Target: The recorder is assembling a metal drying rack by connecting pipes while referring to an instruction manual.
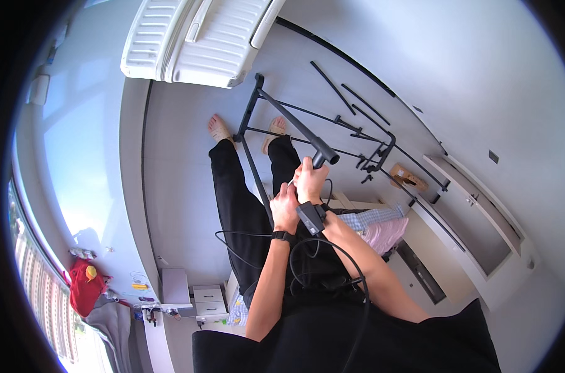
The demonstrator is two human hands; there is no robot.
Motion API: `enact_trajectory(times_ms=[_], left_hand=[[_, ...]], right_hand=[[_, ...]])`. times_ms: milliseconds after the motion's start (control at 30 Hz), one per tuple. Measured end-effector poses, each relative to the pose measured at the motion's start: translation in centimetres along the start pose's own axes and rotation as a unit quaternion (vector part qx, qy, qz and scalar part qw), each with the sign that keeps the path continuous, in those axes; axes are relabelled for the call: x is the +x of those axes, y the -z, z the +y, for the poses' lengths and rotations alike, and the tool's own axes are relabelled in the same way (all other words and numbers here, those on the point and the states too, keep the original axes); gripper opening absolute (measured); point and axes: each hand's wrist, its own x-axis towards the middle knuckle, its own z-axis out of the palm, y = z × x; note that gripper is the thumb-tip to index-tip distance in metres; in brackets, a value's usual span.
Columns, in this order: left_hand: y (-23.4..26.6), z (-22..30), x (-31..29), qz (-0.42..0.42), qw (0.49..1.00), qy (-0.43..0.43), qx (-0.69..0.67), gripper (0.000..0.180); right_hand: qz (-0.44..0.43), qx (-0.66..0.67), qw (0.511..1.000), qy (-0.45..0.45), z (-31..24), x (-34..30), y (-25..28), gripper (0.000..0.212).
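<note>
A black metal tube frame [295, 124] stands tilted in front of me, with a T-shaped tube end [327, 155] pointing up toward my chest. My right hand [310, 181] is closed around the tube just below that T-end. Right beside it, almost touching, is my left hand [285, 208], its fingers curled shut. A thin, light-coloured sliver shows between the two hands, too small to name. What the left fingers hold is hidden. Another leg of the frame runs down close to my left wrist.
Loose black rods [332, 87] lie on the grey floor [183, 186] beyond the frame. A cardboard box [409, 178] sits near an open white cabinet [481, 236]. A white ribbed suitcase [220, 46] stands ahead. Black cables [364, 298] loop around my forearms.
</note>
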Motion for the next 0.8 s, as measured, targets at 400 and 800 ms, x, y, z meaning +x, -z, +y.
enact_trajectory(times_ms=[400,800], left_hand=[[-0.1,-2.6,-0.5,0.038,0.999,-0.001,-0.038,0.034],[-4.1,-5.3,-1.1,0.092,0.978,0.029,-0.187,0.027]], right_hand=[[0.026,-0.103,0.984,0.146,4.0,0.5,-1.4,0.038],[0.001,-0.114,0.978,0.178,0.3,-0.4,0.4,0.033]])
